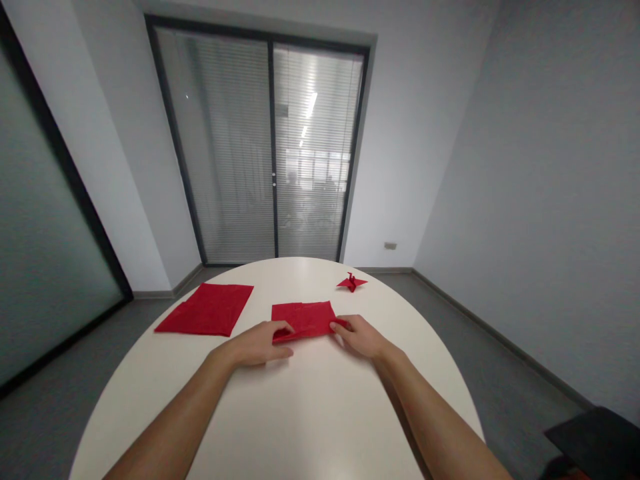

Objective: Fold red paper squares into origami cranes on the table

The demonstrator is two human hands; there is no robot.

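A red paper sheet (305, 315) lies on the round white table (310, 407) in front of me. My left hand (260, 344) pinches its near left corner, fingers closed on the lifted edge. My right hand (361, 337) grips the near right corner in the same way. The near edge of the sheet is raised slightly off the table between both hands.
A stack of red paper sheets (206, 309) lies to the left on the table. A small folded red paper crane (352, 283) stands at the far right side. Glass doors with blinds are behind the table. A dark chair (595, 437) is at the lower right.
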